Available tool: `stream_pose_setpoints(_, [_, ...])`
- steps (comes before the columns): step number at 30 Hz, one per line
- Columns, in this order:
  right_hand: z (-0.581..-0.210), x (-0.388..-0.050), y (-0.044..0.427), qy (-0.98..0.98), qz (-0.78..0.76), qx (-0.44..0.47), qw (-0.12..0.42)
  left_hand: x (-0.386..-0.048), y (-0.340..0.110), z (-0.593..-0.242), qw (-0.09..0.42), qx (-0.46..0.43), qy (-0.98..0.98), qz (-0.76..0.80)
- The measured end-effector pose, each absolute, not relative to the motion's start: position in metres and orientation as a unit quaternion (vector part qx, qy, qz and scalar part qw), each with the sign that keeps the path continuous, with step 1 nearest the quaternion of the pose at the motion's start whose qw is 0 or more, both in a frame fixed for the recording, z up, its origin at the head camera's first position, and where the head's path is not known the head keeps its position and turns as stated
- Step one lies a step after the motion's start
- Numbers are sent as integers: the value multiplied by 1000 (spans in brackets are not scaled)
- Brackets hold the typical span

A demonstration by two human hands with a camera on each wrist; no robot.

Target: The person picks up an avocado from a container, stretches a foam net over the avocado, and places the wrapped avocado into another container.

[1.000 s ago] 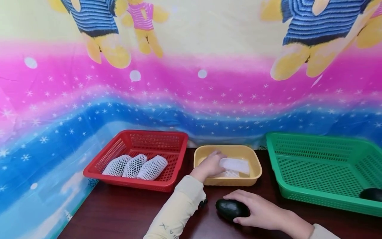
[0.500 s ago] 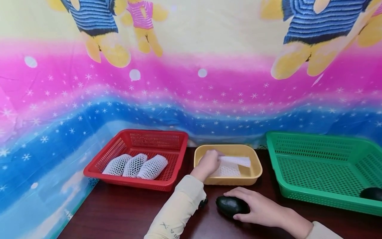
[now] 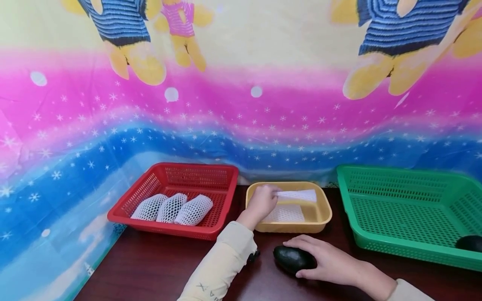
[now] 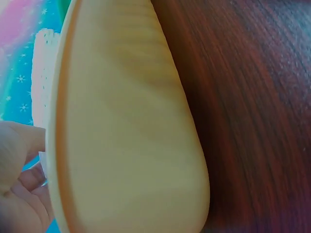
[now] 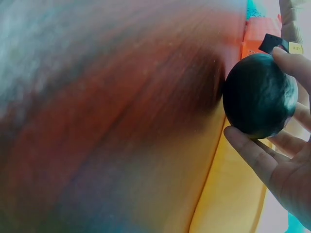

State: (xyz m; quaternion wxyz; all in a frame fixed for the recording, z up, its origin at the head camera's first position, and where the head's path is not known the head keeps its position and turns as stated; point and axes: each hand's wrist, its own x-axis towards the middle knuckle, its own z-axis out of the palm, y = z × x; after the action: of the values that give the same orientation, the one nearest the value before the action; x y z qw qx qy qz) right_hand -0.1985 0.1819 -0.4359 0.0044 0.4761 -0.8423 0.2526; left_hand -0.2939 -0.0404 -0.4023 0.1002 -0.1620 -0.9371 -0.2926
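Now that the net (image 3: 301,195), pinched by the left hand (image 3: 261,203) and stretching right of its fingers (image 4: 34,139), has risen off the other net (image 3: 285,213) below them, it is singled out; the right hand (image 3: 331,262) clasps the fruit (image 3: 291,258) on the surface (image 3: 158,267).

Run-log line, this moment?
left hand: pinches white net over yellow tray; right hand: grips dark fruit on table; red basket: three netted pieces
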Motion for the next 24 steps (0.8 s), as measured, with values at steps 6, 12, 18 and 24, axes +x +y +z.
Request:
stream_pose_setpoints(6, [-436, -196, 182, -844, 247, 475, 12, -286, -42, -399, 97, -151, -930, -320])
stream_pose_setpoints(12, [-434, -196, 181, -852, 234, 468, 18, -278, -45, -394, 114, -170, -927, -313])
stream_pose_setpoints(18, [-432, -195, 181, -854, 232, 466, 5, -268, -53, -389, 123, -188, -923, -311])
stream_pose_setpoints(24, [-429, -192, 181, -858, 229, 460, -6, -259, -59, -386, 116, -191, -922, -315])
